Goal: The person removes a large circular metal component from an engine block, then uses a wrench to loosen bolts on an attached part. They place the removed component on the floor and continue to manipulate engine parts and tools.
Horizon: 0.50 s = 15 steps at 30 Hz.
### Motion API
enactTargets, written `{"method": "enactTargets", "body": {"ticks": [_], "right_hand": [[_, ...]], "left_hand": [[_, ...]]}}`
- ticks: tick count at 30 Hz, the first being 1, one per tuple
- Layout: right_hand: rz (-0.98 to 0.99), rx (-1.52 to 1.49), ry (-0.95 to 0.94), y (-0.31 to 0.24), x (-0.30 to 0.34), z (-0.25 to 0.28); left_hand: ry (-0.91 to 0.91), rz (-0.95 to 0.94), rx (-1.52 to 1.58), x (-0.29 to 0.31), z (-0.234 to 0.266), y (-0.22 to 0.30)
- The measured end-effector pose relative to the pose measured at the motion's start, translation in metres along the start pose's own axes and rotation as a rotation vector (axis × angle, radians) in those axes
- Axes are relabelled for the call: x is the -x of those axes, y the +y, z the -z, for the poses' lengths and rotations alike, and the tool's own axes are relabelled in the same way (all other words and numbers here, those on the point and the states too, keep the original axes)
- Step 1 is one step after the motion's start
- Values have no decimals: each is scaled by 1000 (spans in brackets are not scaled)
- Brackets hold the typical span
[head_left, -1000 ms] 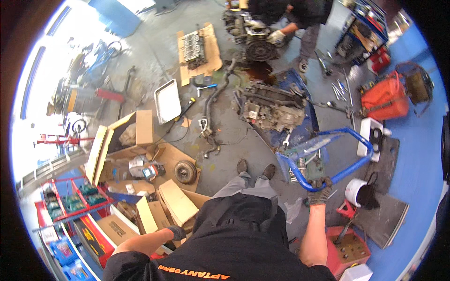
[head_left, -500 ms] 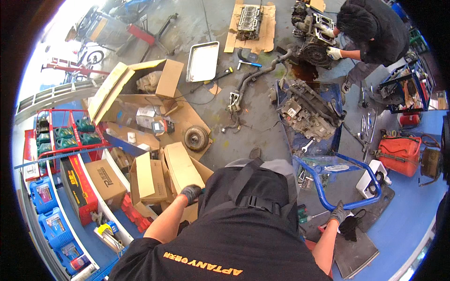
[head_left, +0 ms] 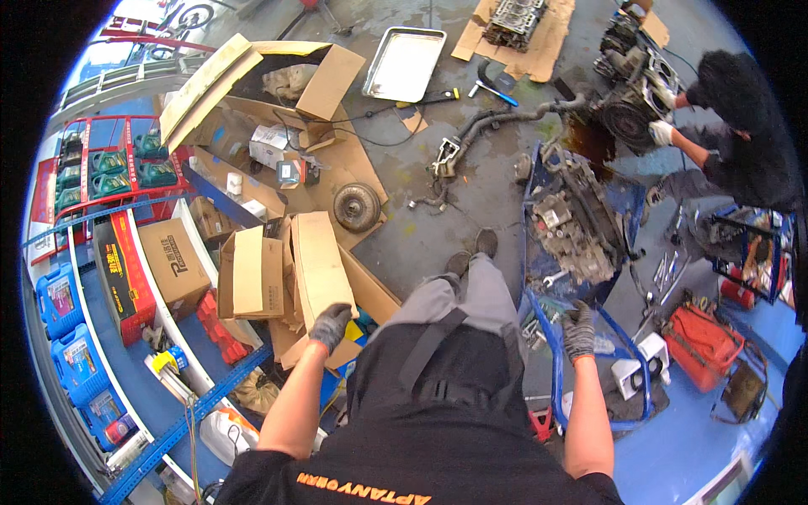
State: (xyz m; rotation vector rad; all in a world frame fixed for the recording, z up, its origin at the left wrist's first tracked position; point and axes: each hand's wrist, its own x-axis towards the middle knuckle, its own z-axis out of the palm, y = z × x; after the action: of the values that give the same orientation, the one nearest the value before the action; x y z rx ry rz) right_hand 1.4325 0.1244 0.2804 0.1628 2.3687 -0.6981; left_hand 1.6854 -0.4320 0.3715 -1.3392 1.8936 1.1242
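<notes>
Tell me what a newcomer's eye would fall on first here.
Probably the bright blue frame by the person's right hand, at lower right. Next, perhaps, the dark puddle at upper right, between the greasy casing and the engine that a co-worker handles. Left of centre, the open cartons would likely stand out too.

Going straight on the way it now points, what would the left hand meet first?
The left hand would probably meet the cardboard flap just ahead; depth is unclear, so it may pass over that toward the round metal part beyond.
</notes>
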Motion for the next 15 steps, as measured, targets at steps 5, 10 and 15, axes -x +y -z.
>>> {"method": "enactTargets", "body": {"ticks": [5,10,15], "right_hand": [[131,330,-279,-76,-141,-58],[121,465,-334,-134,-287,-177],[249,394,-438,-166,-430,-357]], "left_hand": [[16,-58,168,-40,-35,21],[-146,-79,75,-189,-115,53],[-86,-162,314,-349,-221,91]]}}
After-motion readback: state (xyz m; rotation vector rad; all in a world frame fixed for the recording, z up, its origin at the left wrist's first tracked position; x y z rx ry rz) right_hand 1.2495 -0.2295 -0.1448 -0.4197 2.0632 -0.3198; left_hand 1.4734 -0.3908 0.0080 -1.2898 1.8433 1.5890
